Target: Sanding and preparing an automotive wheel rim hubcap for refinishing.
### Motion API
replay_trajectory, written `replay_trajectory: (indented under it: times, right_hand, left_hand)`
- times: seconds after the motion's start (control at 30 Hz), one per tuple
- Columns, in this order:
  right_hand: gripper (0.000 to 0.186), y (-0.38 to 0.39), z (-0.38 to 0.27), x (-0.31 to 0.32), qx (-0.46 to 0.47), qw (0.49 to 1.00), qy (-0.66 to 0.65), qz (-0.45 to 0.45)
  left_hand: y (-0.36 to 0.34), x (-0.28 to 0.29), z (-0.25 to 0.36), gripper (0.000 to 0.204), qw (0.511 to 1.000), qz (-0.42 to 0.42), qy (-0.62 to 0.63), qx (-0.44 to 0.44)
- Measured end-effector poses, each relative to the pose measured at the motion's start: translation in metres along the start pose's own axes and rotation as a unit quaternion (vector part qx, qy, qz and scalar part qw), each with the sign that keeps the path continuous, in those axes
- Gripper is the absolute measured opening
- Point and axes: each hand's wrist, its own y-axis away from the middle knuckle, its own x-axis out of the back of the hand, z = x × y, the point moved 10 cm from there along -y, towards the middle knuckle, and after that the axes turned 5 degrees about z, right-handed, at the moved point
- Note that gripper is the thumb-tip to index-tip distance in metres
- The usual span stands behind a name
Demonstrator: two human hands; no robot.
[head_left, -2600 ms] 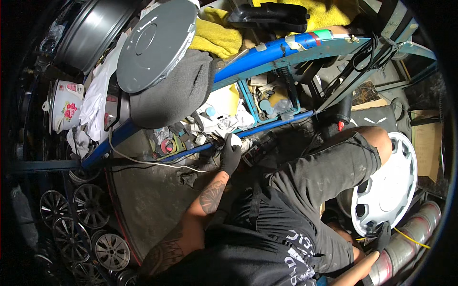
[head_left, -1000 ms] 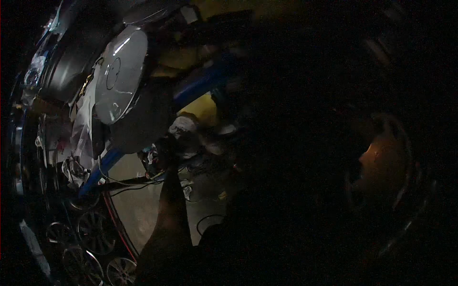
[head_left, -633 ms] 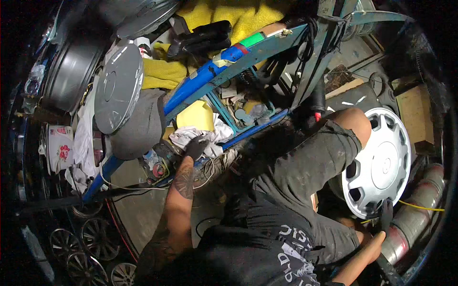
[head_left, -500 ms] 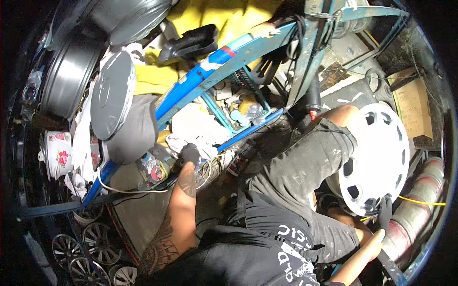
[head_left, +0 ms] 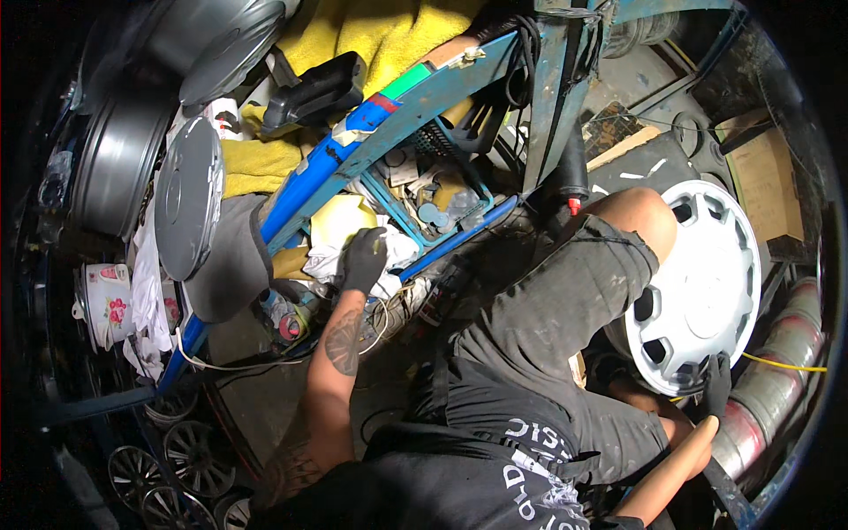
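Note:
My left hand (head_left: pixel 362 261), in a dark glove, reaches into a heap of white crumpled cloths (head_left: pixel 323 261) beside a yellow sheet (head_left: pixel 334 218); its fingers are curled, and what they hold is unclear. My right hand (head_left: pixel 717 389), also dark-gloved, grips the lower rim of a silver hubcap (head_left: pixel 702 287) that stands by my bent knee. A blue plastic crate (head_left: pixel 401 215) with small items is just right of my left hand.
Blue metal frame (head_left: pixel 458 93) crosses above, with yellow towels (head_left: pixel 389 31), grey discs (head_left: pixel 181 199) and a rim (head_left: pixel 115 163) beyond. Alloy wheels (head_left: pixel 194 459) lie lower left. Stacked metal cans (head_left: pixel 764 384), a yellow cable (head_left: pixel 786 364) and cardboard (head_left: pixel 760 177) are at right.
The view has shifted and is lit again after a dark moment. My left hand has moved up into the cloth heap since the latest earlier frames. My right hand stays on the hubcap.

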Motion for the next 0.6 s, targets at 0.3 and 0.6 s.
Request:
replay_trajectory:
  times: [0.3,0.6]
  right_hand:
    - [0.026,0.020,-0.037,-0.007,-0.017,0.999,-0.035,-0.009]
    - [0.046,0.011,-0.012,-0.008,-0.022,0.999,0.039,0.013]
  left_hand:
    - [-0.003,-0.128,-0.088,0.067,0.918,-0.345,-0.011,0.194]
    - [0.032,-0.085,-0.148,0.058,0.892,-0.377,-0.212,0.129]
